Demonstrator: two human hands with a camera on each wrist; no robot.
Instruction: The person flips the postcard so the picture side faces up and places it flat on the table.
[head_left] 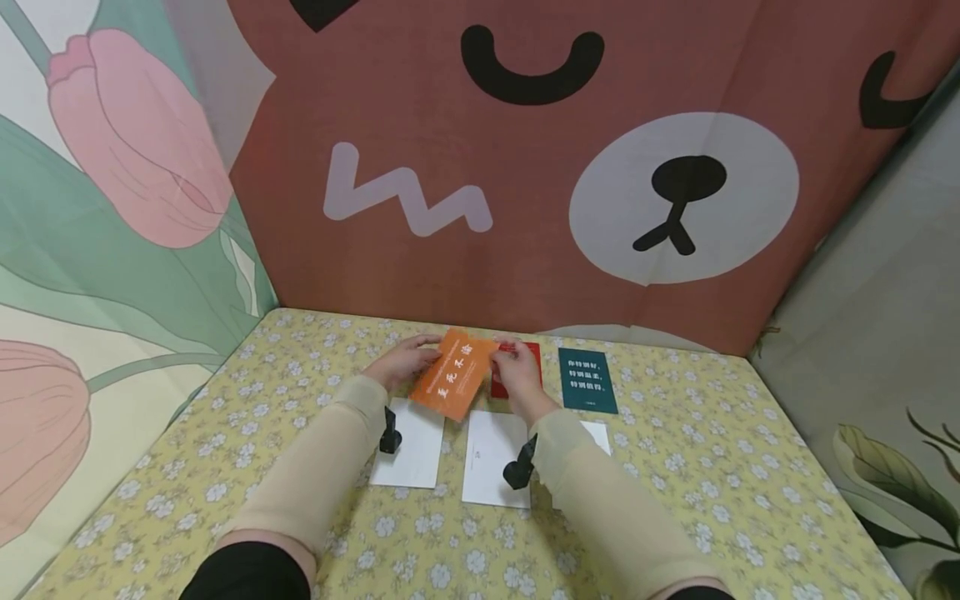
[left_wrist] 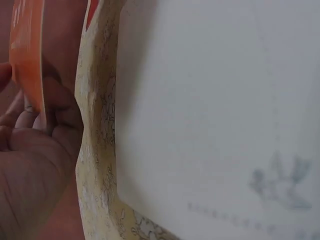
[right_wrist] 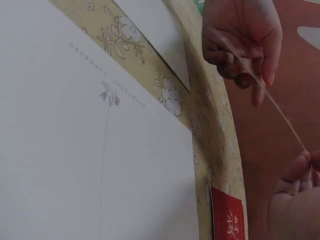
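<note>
An orange card (head_left: 454, 375) with white lettering is held tilted above the table. My left hand (head_left: 405, 360) pinches its left edge; the left wrist view shows the orange card (left_wrist: 29, 55) upright between thumb and fingers of that hand (left_wrist: 37, 145). At the opposite edge my right hand (head_left: 519, 377) pinches it. Seen from the right wrist, the card (right_wrist: 280, 112) is a thin edge running between the right hand (right_wrist: 245, 45) and the left hand (right_wrist: 295, 200). Under the card's lower corner lies a white card (head_left: 408, 458). A red card (head_left: 535, 360) lies behind my right hand, partly covered by it.
On the flowered tablecloth (head_left: 420, 550), a second white card (head_left: 491, 458) lies in the middle, and a third (head_left: 597, 433) is mostly hidden by my right forearm. A teal card (head_left: 587, 381) with white writing lies at the back right. A brown bear-print cloth (head_left: 420, 275) hangs behind.
</note>
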